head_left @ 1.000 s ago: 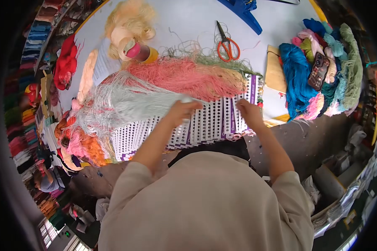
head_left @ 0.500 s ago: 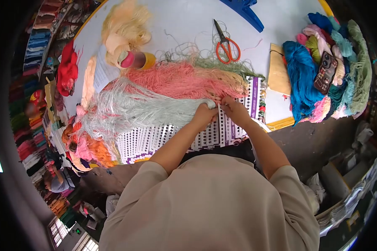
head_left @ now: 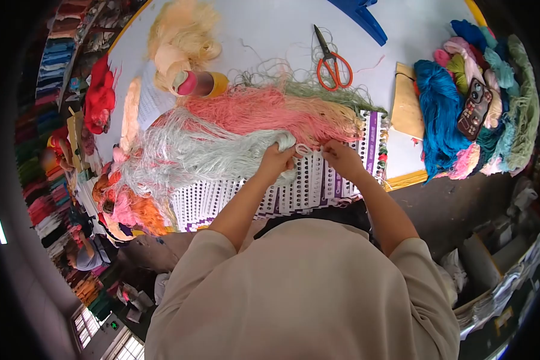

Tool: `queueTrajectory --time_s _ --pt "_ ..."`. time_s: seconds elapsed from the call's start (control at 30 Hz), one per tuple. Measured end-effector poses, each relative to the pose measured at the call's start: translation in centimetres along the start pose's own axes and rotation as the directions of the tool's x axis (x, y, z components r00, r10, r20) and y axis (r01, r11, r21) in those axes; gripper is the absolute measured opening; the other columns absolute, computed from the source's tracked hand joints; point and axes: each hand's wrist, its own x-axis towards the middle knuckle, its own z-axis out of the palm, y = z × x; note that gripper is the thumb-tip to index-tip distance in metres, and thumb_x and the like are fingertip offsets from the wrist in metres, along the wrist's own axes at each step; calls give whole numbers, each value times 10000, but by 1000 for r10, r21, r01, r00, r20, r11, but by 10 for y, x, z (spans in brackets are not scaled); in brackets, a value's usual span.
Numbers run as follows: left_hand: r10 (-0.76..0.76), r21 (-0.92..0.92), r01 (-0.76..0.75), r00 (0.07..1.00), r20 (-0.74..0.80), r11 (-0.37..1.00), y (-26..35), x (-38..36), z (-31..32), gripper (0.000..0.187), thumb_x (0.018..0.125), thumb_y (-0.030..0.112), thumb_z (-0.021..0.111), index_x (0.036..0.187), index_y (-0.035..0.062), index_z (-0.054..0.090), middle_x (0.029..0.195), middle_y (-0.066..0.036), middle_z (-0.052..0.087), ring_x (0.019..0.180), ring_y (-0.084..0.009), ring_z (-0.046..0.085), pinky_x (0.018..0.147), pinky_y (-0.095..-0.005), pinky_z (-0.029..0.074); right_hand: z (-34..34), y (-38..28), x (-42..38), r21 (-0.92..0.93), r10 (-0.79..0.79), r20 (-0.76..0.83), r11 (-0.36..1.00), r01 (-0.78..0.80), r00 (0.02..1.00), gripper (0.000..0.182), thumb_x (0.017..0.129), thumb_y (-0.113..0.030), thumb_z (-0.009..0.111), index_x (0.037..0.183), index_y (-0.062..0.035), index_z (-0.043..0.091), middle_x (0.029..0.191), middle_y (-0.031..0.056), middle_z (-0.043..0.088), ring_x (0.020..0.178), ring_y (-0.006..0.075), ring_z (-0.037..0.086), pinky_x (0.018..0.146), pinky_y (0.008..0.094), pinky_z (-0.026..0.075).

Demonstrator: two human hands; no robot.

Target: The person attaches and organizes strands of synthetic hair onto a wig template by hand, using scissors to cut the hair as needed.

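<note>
My left hand [head_left: 276,162] is closed around the right end of a pale grey thread skein [head_left: 204,147], which spreads leftward over the cards. A small loop of the same pale thread [head_left: 304,149] stands out between my hands. The fingertips of my right hand [head_left: 343,161] are pinched at the right end of that loop, above the cards. Beneath both hands lies a row of overlapping white punched cards [head_left: 294,193] with purple print. Pink thread [head_left: 252,111] lies just beyond the pale skein.
Orange-handled scissors [head_left: 333,67] and a blue plastic tool [head_left: 366,23] lie at the back. Thread cones [head_left: 203,83] stand near cream thread [head_left: 183,39]. At right are a brown envelope [head_left: 407,102], blue skeins [head_left: 438,117] and a phone [head_left: 474,108]. Another person [head_left: 87,255] is at lower left.
My hands have drawn apart, the left one moving left with the pale skein's end. A thread loop now shows between them. The whole view has shifted slightly.
</note>
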Motion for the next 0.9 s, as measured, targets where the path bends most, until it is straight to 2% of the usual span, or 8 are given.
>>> queueTrajectory --time_s 0.1,0.3,0.4,0.53,0.7,0.8,0.83,0.9 --pt "-126 -100 125 992 -2 987 -4 5 0 201 919 178 595 944 -21 571 812 -109 682 478 -97 482 461 -238 389 -2 -3 -1 2 29 22 1000 -29 999 182 890 -223 628 989 -76 588 753 76 651 671 199 645 631 336 494" --pt "-18 75 25 995 -97 997 -9 8 9 434 875 231 690 1085 -91 489 767 -108 661 460 -84 442 411 -218 331 -1 -5 -1 -16 29 6 999 -29 1000 176 890 -223 628 986 -79 592 746 69 648 663 195 635 633 331 489" --pt "-48 -10 47 996 -75 999 -6 4 10 502 857 207 709 1127 -118 438 774 -114 662 456 -73 417 398 -205 307 -1 -4 0 -41 109 56 993 -107 992 217 871 -317 626 1004 -145 614 872 86 694 840 284 671 723 402 513" --pt "-28 -69 22 995 -94 997 -11 4 10 428 867 218 697 1056 -83 459 787 -109 665 461 -69 411 401 -206 305 0 -2 0 -18 112 53 994 -111 992 216 869 -321 626 999 -149 614 869 84 695 837 288 671 722 407 514" --pt "-135 -149 130 991 -18 980 -5 3 8 719 884 237 671 1326 -165 272 805 -82 662 486 -63 415 408 -203 299 -1 -6 -1 -27 110 31 994 -109 993 213 863 -321 629 988 -150 617 869 82 697 832 287 672 719 409 515" --pt "-161 -214 157 987 -1 964 -5 5 6 803 849 193 708 1362 -163 203 771 -73 642 488 -60 414 408 -201 292 -1 -5 -1 -35 104 27 994 -103 994 211 862 -321 631 983 -149 617 867 80 697 831 285 672 716 410 514" --pt "-161 -213 157 987 -1 964 -7 5 8 803 849 193 708 1362 -163 203 771 -73 642 488 -60 414 408 -201 292 0 -4 -1 -34 104 26 994 -103 994 211 862 -321 631 983 -149 617 867 80 697 831 285 672 716 410 514" --pt "-106 -201 83 989 -106 976 -12 4 12 422 827 146 727 1101 -6 445 767 -47 619 473 -60 396 400 -214 244 0 -3 -1 -23 95 26 995 -94 995 211 861 -321 633 981 -147 616 864 78 696 829 285 670 712 411 512"
